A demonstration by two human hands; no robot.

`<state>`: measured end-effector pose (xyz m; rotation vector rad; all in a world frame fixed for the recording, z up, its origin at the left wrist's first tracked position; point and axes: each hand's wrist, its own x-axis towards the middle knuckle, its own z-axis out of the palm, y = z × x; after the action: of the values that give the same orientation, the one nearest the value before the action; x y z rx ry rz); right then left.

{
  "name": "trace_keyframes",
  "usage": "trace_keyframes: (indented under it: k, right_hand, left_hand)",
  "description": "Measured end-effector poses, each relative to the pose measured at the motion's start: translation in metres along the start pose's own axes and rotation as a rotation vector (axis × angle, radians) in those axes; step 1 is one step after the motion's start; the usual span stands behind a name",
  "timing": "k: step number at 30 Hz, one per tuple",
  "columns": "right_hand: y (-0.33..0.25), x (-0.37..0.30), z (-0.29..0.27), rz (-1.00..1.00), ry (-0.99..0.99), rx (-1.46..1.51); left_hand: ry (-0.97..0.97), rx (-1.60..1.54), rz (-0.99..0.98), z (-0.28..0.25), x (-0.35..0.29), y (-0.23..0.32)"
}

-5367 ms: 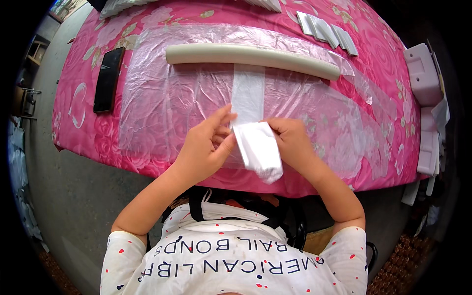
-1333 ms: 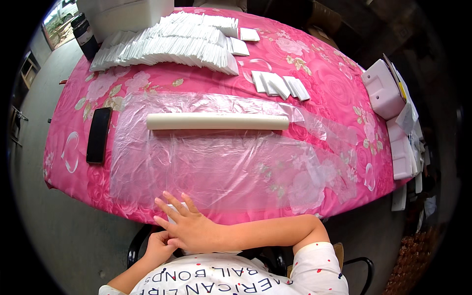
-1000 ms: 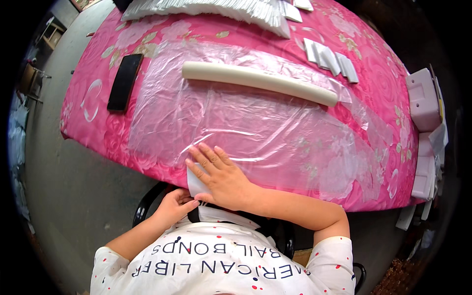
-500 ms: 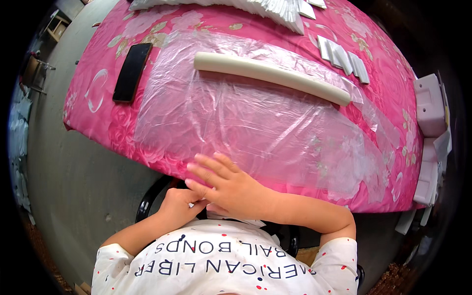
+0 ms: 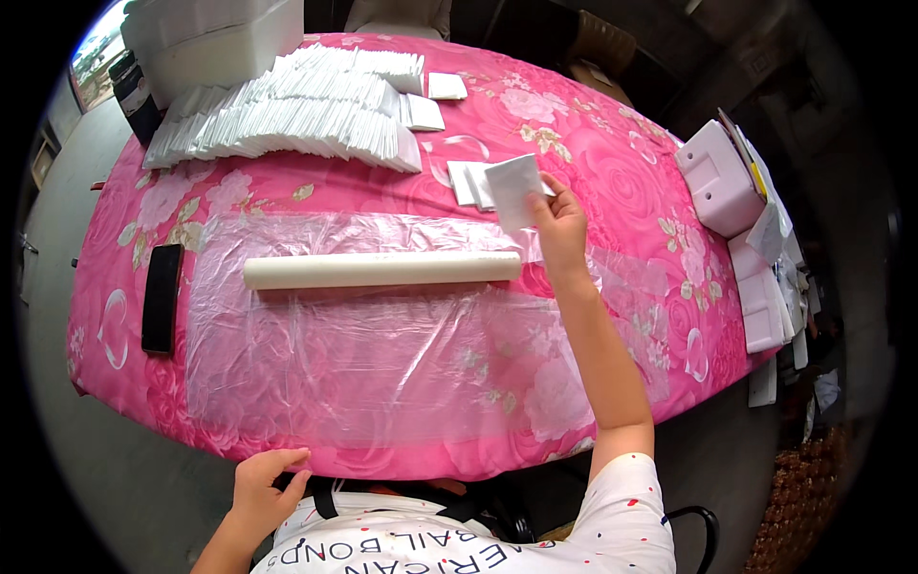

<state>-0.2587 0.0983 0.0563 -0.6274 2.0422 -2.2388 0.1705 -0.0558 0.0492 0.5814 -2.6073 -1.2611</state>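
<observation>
Folded white squares point(image 5: 287, 120) in rows: seemingly done. Single square point(image 5: 513, 184): pinched in my right hand point(image 5: 560, 222), not yet laid down. My left hand point(image 5: 266, 490): loose, empty.

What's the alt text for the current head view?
Right hand holding a folded white sheet at a short row of white pieces on a pink floral tablecloth; left hand open by the near edge. A cream cylindrical rod lies on clear plastic sheeting, a black phone to its left.

White packet point(image 5: 513, 189) in right fingers point(image 5: 564, 198)
</observation>
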Motion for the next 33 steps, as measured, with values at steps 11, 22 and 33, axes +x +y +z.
trace_keyframes:
  k: [11,22,33]
  right_hand:
    - [0.005,-0.020,0.007,-0.200,-0.618,-0.769]
    - [-0.041,-0.193,-0.002,-0.062,-0.905,-0.736]
    - [0.008,-0.166,-0.210,-0.131,-0.397,-1.327]
  left_hand:
    - [-0.141,0.055,0.204,0.006,0.015,0.008]
    - [-0.078,0.285,0.333,0.067,0.097,0.031]
    - [-0.257,0.342,0.643,0.123,0.129,0.075]
